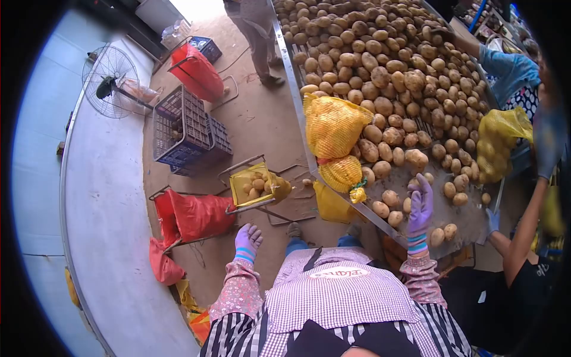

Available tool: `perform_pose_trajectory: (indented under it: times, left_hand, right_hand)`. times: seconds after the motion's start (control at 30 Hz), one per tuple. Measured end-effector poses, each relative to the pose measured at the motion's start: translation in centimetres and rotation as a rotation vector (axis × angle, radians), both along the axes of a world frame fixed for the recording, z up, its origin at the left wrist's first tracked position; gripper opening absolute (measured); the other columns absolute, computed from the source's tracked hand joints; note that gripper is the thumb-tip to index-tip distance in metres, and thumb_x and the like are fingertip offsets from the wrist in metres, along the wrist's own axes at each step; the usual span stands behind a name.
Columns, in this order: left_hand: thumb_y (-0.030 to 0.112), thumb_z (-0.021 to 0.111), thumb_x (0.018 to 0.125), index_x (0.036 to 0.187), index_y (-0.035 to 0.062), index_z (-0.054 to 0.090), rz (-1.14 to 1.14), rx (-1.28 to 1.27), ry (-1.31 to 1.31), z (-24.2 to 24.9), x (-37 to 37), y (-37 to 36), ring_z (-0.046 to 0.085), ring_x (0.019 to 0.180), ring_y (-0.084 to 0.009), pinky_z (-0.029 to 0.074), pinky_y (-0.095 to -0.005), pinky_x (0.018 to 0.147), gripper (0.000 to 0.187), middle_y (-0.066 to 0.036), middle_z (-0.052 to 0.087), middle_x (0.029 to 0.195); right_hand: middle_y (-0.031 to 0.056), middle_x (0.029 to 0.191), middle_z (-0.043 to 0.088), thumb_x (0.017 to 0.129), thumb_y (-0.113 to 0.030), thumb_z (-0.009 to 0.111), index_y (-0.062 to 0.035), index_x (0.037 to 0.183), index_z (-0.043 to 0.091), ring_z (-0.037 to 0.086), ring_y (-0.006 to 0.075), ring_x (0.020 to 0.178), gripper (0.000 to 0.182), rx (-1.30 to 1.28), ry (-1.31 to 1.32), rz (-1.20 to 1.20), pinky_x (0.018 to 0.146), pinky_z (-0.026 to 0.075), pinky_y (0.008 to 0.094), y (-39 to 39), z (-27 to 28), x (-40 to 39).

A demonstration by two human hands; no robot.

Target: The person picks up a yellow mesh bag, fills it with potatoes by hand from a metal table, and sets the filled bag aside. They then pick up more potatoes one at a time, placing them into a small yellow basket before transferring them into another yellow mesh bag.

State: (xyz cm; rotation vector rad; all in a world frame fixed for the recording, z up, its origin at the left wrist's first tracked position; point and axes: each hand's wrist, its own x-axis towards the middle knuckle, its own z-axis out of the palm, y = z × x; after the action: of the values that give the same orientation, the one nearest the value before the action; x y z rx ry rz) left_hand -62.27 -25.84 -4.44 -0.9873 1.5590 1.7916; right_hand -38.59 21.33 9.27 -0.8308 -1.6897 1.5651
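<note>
My right hand (420, 205), in a purple glove with a striped cuff, reaches over the near end of a metal sorting table (364, 209). Its fingers are stretched out, with a potato (390, 198) and several others lying around it. My left hand (248, 241), gloved alike, hangs over the floor with its fingers loosely bent and nothing in it. In front of it, a yellow mesh bag (266, 184) with potatoes hangs open on a metal frame. A full, tied yellow mesh bag (334, 134) lies on the table's left edge.
A big heap of potatoes (380, 59) covers the table. Red bags (199, 215) on frames, stacked plastic crates (184, 134) and a fan (110, 83) stand left. Co-workers are at the right, one with a blue-gloved hand (492, 221) near a yellow bag (502, 143). Another person (253, 35) stands ahead.
</note>
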Motion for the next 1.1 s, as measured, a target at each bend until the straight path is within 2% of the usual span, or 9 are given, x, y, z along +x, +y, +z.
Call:
perform_pose_trajectory:
  times: [0.17, 0.3, 0.4, 0.57, 0.73, 0.83, 0.93, 0.97, 1.1]
  left_hand:
    - [0.031, 0.062, 0.103, 0.134, 0.0148, 0.056, -0.112, -0.118, 0.163, -1.9, -5.1, -2.4, 0.065, 0.09, -0.0182, 0.054, -0.0326, 0.068, 0.036, -0.005, 0.065, 0.116]
    - [0.032, 0.062, 0.103, 0.13, 0.0152, 0.058, -0.218, -0.118, 0.087, -3.8, -8.8, -6.6, 0.065, 0.09, -0.0186, 0.053, -0.0312, 0.064, 0.032, -0.005, 0.064, 0.116]
    - [0.035, 0.063, 0.101, 0.131, 0.0155, 0.057, -0.266, -0.059, 0.013, -5.0, -10.7, -12.6, 0.065, 0.088, -0.019, 0.052, -0.0331, 0.063, 0.036, -0.005, 0.065, 0.114]
    - [0.036, 0.063, 0.101, 0.134, 0.0153, 0.056, -0.226, -0.093, -0.044, -6.1, -11.2, -15.7, 0.065, 0.088, -0.0191, 0.053, -0.0351, 0.068, 0.039, -0.006, 0.066, 0.116]
    - [0.037, 0.061, 0.102, 0.136, 0.0148, 0.055, -0.296, -0.077, -0.046, -5.1, -11.0, -15.4, 0.067, 0.09, -0.0193, 0.054, -0.036, 0.072, 0.04, -0.006, 0.068, 0.118]
    - [0.038, 0.061, 0.101, 0.134, 0.0153, 0.056, -0.337, -0.037, -0.044, -4.4, -11.2, -15.0, 0.067, 0.091, -0.0234, 0.055, -0.0433, 0.077, 0.041, -0.006, 0.068, 0.114]
    - [0.038, 0.059, 0.103, 0.134, 0.0152, 0.056, -0.309, -0.062, -0.061, -4.6, -12.2, -15.1, 0.069, 0.089, -0.0203, 0.055, -0.0376, 0.071, 0.039, -0.007, 0.069, 0.118]
    - [0.036, 0.059, 0.103, 0.133, 0.0152, 0.056, -0.309, -0.08, -0.046, -4.5, -13.0, -14.9, 0.069, 0.089, -0.0201, 0.055, -0.0364, 0.068, 0.037, -0.007, 0.069, 0.117]
    - [0.029, 0.061, 0.103, 0.123, 0.0119, 0.063, -0.381, -0.153, 0.198, -4.6, -16.7, -13.1, 0.064, 0.076, -0.014, 0.051, -0.0306, 0.059, 0.027, -0.004, 0.07, 0.105]
  right_hand:
    - [0.0066, 0.11, 0.068, 0.102, -0.017, 0.062, 0.0005, 0.131, 0.063, 0.064, 0.0134, 0.098, 0.034, 0.206, -0.061, 0.145, 0.089, 0.052, 0.0273, -8.7, 2.0, -4.3]
    - [0.0057, 0.108, 0.069, 0.099, -0.018, 0.067, -0.0004, 0.129, 0.064, 0.064, 0.0131, 0.095, 0.034, 0.112, -0.192, 0.288, 0.087, 0.052, 0.0269, -16.6, 0.5, -8.4]
    - [0.016, 0.122, 0.069, 0.099, -0.021, 0.067, -0.0022, 0.132, 0.063, 0.068, 0.0279, 0.112, 0.038, 0.074, -0.284, 0.443, 0.096, 0.053, 0.037, -23.6, 0.5, -12.8]
    - [0.02, 0.124, 0.068, 0.1, -0.024, 0.063, -0.0033, 0.13, 0.063, 0.065, 0.0382, 0.115, 0.037, 0.26, -0.426, 0.762, 0.1, 0.051, 0.0424, -26.7, 0.7, -16.2]
    - [0.0193, 0.122, 0.069, 0.101, -0.025, 0.061, -0.0041, 0.129, 0.064, 0.065, 0.0373, 0.113, 0.035, 0.264, -0.421, 0.733, 0.098, 0.052, 0.0427, -27.4, -0.3, -17.5]
    - [0.0192, 0.122, 0.068, 0.1, -0.025, 0.061, -0.0043, 0.129, 0.064, 0.065, 0.0367, 0.113, 0.035, 0.182, -0.425, 0.754, 0.098, 0.052, 0.042, -27.9, -1.6, -18.5]
    - [0.0194, 0.125, 0.068, 0.101, -0.029, 0.061, -0.0065, 0.131, 0.064, 0.065, 0.0363, 0.115, 0.037, 0.103, -0.403, 0.801, 0.099, 0.052, 0.0413, -29.4, -4.2, -19.7]
    - [0.0163, 0.12, 0.071, 0.1, -0.028, 0.062, -0.0071, 0.129, 0.065, 0.068, 0.0321, 0.113, 0.036, 0.121, -0.407, 0.795, 0.097, 0.054, 0.0389, -30.3, -6.2, -20.1]
    - [0.0145, 0.111, 0.074, 0.101, -0.037, 0.059, -0.008, 0.127, 0.067, 0.07, 0.0278, 0.105, 0.04, -0.012, -0.521, 0.951, 0.094, 0.053, 0.0377, -33.7, -8.8, -22.5]
